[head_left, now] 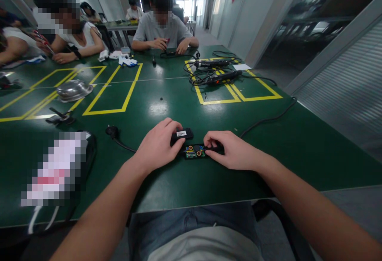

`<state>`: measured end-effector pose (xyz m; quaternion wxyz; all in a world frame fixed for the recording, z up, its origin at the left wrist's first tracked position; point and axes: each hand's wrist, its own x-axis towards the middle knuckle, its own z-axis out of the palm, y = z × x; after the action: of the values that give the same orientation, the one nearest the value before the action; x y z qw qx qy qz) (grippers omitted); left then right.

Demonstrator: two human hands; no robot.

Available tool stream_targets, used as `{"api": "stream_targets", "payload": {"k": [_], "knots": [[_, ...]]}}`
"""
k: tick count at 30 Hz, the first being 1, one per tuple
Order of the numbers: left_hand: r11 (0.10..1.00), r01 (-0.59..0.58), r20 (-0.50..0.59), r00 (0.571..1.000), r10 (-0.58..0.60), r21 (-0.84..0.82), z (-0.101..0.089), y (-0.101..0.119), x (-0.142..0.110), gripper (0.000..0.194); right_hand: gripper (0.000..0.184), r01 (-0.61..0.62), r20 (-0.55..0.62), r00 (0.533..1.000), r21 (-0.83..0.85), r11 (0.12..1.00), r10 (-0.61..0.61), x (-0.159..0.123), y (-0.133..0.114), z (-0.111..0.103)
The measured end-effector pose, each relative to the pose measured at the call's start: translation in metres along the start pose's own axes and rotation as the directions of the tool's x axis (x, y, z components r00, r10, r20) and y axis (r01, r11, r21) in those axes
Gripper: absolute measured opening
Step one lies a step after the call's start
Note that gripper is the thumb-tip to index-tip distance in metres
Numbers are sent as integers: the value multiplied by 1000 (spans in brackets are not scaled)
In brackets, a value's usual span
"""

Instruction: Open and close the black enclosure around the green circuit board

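Note:
In front of me on the green table lies a small open case with a circuit board (195, 152), showing copper coils and other parts. My left hand (161, 141) is closed on a black cover (185, 133) with a white label, held just behind the board. The fingers of my right hand (231, 149) pinch the black cable end (215, 148) at the board's right side. A black cord with a plug (112, 131) runs out to the left, partly hidden by my left hand. Another black cable (262, 120) leads off to the right edge of the table.
Two black electric screwdrivers (221, 78) with coiled cords lie at the back right inside yellow tape outlines. A metal bowl (74, 90) and a black bag (89, 149) are to the left. Across the table a person (162, 34) handles a dark object; others sit further left.

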<state>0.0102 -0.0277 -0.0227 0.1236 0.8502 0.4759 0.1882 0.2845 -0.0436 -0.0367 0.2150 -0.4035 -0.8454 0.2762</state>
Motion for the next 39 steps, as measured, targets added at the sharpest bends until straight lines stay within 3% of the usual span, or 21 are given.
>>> {"api": "stream_targets", "payload": {"k": [5,11,20,26,31,35,39], "knots": [[995,-46,273,960,68,-87,-8,9,-5,11,7,-5,15,1000,-9,1000,5,0,-3,-1],[983,-2,314,947,61,-183,-7,11,-4,14,8,-32,21,999,-17,999,32,0,-6,0],[966,-11,270,959,83,-258,-12,10,-5,14,11,7,6,1000,53,999,-7,-1,-3,-3],[973,-111,267,950,164,-203,-11,2,-5,14,11,104,-29,994,-72,992,-107,-2,2,-1],[974,-197,71,976,206,-109,-4,6,-6,6,11,127,-25,991,-74,989,-129,-3,5,1],[998,-62,-87,994,59,-27,9,4,-1,41,18,87,-76,993,-88,992,-93,-3,5,3],[998,68,5,998,-68,5,17,-2,4,49,33,51,-94,994,-35,998,-54,-5,5,3]]}}
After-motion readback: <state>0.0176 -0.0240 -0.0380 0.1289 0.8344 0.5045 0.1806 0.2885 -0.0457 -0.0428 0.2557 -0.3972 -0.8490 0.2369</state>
